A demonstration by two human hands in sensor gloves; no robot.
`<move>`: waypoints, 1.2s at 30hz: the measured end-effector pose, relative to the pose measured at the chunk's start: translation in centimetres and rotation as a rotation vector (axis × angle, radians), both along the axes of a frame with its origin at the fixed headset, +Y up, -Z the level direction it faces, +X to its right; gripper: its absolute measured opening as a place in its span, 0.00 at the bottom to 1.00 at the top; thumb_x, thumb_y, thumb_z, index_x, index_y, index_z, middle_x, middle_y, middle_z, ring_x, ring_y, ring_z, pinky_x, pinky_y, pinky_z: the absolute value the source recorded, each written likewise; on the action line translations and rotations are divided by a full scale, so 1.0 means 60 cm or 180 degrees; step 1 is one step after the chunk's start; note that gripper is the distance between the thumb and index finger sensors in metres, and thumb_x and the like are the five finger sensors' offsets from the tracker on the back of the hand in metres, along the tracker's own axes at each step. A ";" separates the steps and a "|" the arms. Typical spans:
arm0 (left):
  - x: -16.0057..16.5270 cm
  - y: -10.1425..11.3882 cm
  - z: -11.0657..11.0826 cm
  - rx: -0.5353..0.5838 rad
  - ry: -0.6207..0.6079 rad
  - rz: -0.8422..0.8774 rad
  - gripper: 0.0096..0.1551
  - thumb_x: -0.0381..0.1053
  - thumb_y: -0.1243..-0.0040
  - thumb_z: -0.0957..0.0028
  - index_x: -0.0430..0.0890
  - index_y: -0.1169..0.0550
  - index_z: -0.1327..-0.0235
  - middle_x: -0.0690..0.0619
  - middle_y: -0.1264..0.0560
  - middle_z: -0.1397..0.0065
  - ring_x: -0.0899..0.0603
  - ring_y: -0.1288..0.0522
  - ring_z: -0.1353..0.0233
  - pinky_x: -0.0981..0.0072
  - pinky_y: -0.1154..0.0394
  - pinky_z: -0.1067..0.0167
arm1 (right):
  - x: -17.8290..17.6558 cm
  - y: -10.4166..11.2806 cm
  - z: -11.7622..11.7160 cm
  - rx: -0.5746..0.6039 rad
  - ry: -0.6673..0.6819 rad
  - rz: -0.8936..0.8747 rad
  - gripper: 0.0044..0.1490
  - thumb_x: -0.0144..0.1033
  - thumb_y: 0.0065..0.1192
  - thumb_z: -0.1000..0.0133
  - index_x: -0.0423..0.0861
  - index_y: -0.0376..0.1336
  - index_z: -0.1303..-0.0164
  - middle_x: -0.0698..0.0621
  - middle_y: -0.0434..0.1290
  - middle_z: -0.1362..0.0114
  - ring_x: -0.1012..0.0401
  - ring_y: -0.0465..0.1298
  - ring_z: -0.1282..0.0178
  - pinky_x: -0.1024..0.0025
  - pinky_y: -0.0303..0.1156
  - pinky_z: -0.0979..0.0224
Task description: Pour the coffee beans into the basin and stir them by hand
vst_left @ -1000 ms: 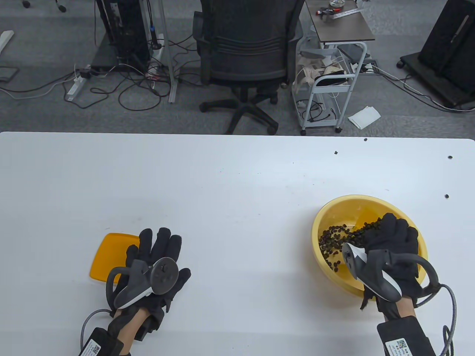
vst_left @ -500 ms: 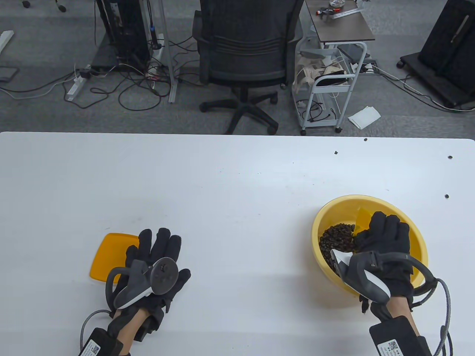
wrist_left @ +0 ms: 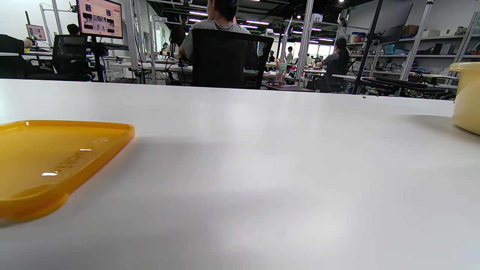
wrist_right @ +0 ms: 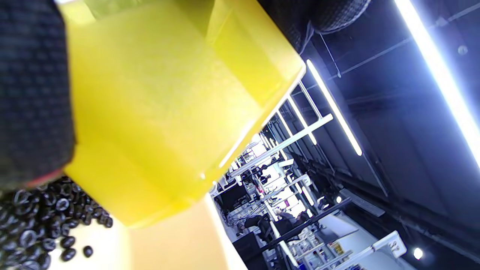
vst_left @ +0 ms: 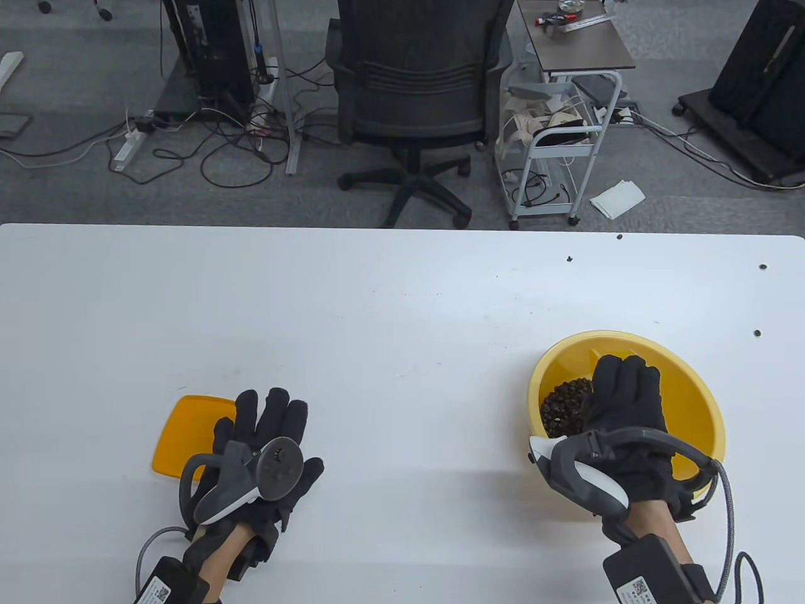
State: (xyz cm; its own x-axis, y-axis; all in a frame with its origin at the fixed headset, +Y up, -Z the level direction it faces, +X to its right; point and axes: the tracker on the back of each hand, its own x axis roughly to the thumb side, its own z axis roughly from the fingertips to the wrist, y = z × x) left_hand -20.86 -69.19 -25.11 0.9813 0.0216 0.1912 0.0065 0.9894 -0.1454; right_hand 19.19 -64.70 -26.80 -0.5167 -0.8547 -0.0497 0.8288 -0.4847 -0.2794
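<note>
The beans (vst_left: 564,409) lie heaped in the left part of the yellow basin (vst_left: 695,402), which stands on the right side of the white bench (vst_left: 390,314). In the right wrist view, a yellow box (wrist_right: 157,112) is held tipped above the beans (wrist_right: 33,232), mouth downward; its interior is not visible. The right hand (vst_left: 626,409) is over the basin with fingers curled round the box. The left hand (vst_left: 267,440) rests flat on the bench at lower left, fingers straight, holding nothing. An orange lid (vst_left: 182,434) lies flat just beside it, partly under the fingers. A few stray beans (vst_left: 757,332) lie scattered on the bench beyond the basin.
</note>
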 end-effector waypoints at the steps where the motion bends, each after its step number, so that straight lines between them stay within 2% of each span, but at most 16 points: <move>1: 0.000 0.000 0.000 0.0000 0.0001 0.0001 0.53 0.73 0.59 0.54 0.52 0.55 0.19 0.47 0.59 0.10 0.26 0.61 0.14 0.19 0.50 0.28 | -0.002 0.004 0.002 0.0002 0.0007 0.0048 0.47 0.67 0.85 0.78 0.57 0.63 0.54 0.39 0.49 0.19 0.42 0.62 0.21 0.43 0.59 0.21; 10: 0.000 -0.001 0.000 -0.0011 0.0010 -0.0020 0.53 0.73 0.59 0.54 0.52 0.55 0.19 0.47 0.59 0.10 0.26 0.62 0.14 0.19 0.50 0.28 | -0.013 0.022 0.010 0.0065 0.0084 0.0525 0.47 0.65 0.86 0.78 0.57 0.63 0.55 0.39 0.47 0.19 0.42 0.61 0.20 0.43 0.58 0.20; 22: 0.000 -0.001 0.001 -0.0026 0.0023 -0.0016 0.53 0.73 0.58 0.54 0.52 0.55 0.19 0.47 0.59 0.10 0.26 0.62 0.14 0.19 0.50 0.28 | -0.013 0.026 0.011 0.0121 -0.0034 0.0515 0.46 0.65 0.85 0.78 0.58 0.64 0.56 0.40 0.47 0.18 0.42 0.61 0.20 0.43 0.58 0.20; 24: -0.001 -0.001 0.001 -0.0023 0.0015 0.0008 0.53 0.73 0.58 0.54 0.52 0.55 0.19 0.47 0.59 0.10 0.26 0.62 0.14 0.19 0.50 0.28 | -0.012 0.036 0.010 0.0160 -0.0049 0.0211 0.46 0.67 0.84 0.79 0.58 0.63 0.56 0.39 0.48 0.19 0.42 0.62 0.20 0.43 0.59 0.20; 27: -0.001 -0.001 -0.001 -0.0049 -0.0005 0.0135 0.53 0.73 0.58 0.54 0.52 0.55 0.19 0.47 0.59 0.10 0.25 0.61 0.14 0.20 0.49 0.28 | 0.001 0.062 0.012 0.0288 -0.0113 -0.0895 0.46 0.67 0.84 0.79 0.58 0.64 0.55 0.38 0.49 0.19 0.42 0.63 0.21 0.43 0.60 0.21; 30: 0.002 0.002 -0.001 -0.0081 -0.0064 0.0454 0.53 0.73 0.58 0.54 0.51 0.54 0.19 0.45 0.57 0.10 0.24 0.56 0.14 0.22 0.45 0.28 | 0.026 0.081 0.024 0.0406 -0.0067 -0.2121 0.47 0.67 0.84 0.78 0.57 0.64 0.55 0.37 0.49 0.19 0.41 0.63 0.21 0.43 0.61 0.21; 32: 0.007 0.006 -0.001 -0.0048 -0.0105 0.0704 0.53 0.73 0.57 0.53 0.50 0.53 0.19 0.44 0.54 0.11 0.24 0.51 0.15 0.24 0.41 0.29 | 0.032 0.089 0.029 0.0426 0.0082 -0.2833 0.47 0.67 0.84 0.78 0.57 0.64 0.54 0.37 0.49 0.19 0.41 0.63 0.22 0.43 0.61 0.22; 36: 0.021 0.013 -0.002 -0.0064 -0.0167 0.1338 0.53 0.73 0.55 0.52 0.47 0.49 0.20 0.39 0.43 0.13 0.30 0.31 0.22 0.36 0.28 0.35 | 0.019 0.089 0.038 0.0265 0.0490 -0.4055 0.47 0.68 0.84 0.77 0.57 0.63 0.54 0.36 0.49 0.20 0.40 0.63 0.22 0.42 0.61 0.22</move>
State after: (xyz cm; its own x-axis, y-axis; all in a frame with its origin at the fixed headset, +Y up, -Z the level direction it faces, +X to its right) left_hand -19.61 -68.38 -25.22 0.8753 0.4222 0.2360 -0.3891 0.9044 -0.1749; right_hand 20.34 -59.34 -24.55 -0.9676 0.2467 0.0540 -0.2474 -0.8834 -0.3981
